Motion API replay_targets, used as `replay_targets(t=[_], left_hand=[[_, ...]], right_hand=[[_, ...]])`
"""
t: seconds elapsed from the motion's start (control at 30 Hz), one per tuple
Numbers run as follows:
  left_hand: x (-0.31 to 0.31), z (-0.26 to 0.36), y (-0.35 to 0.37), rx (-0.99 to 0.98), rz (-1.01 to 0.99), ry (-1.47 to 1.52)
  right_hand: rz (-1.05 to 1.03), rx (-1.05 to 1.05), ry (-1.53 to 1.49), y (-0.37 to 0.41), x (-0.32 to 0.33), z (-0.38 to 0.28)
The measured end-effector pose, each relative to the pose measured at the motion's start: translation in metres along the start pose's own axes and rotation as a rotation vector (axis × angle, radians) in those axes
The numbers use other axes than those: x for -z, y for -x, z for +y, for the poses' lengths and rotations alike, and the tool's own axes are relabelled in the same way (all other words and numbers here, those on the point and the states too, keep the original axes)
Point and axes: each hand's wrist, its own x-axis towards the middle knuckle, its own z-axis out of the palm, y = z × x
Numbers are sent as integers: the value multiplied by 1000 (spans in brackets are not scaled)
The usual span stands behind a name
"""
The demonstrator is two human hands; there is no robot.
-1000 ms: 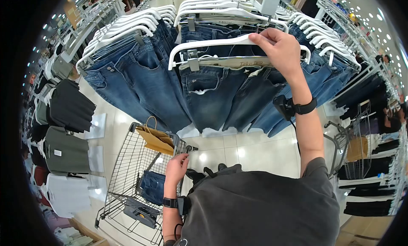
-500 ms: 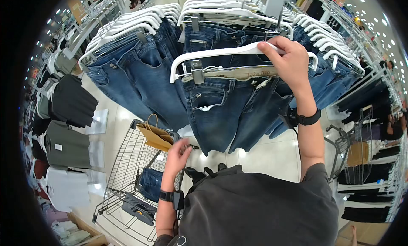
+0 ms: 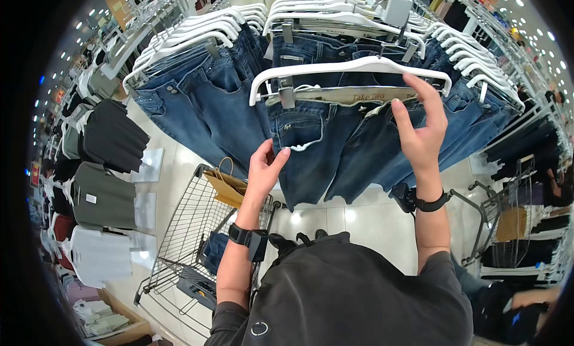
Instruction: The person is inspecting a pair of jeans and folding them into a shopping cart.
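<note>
A pair of blue denim jeans [image 3: 311, 151] hangs by clips from a white hanger [image 3: 335, 66] at the front of the rack. A pale waistband lining with printed lettering shows at the top, and white fabric edges the front pocket. My left hand [image 3: 265, 171] is at the side of these jeans, thumb on the front by the pocket and fingers at the outer edge, gripping the denim. In front of the jeans' other side, my right hand [image 3: 423, 127] has its thumb and fingers apart, just below the hanger's bar, holding nothing.
More jeans [image 3: 203, 116] hang on both sides and behind. A wire shopping cart [image 3: 173, 244] with a brown paper bag [image 3: 227, 187] and folded denim [image 3: 214, 253] stands at left. Another cart [image 3: 496, 211] and a person's arm [image 3: 535, 298] are at right. Shirts [image 3: 104, 196] hang far left.
My right hand has let go of the hanger and dropped slightly, fingers spreading. My left hand has risen from above the cart to the side of the jeans.
</note>
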Motion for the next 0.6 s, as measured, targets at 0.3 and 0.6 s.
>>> replay_targets(t=[0.3, 0.6], left_hand=[[-8, -5, 4, -17, -104, 193], [-12, 24, 11, -160, -62, -106]], right_hand=[[-229, 48, -96, 20, -19, -7], [-183, 400, -54, -24, -37, -41]])
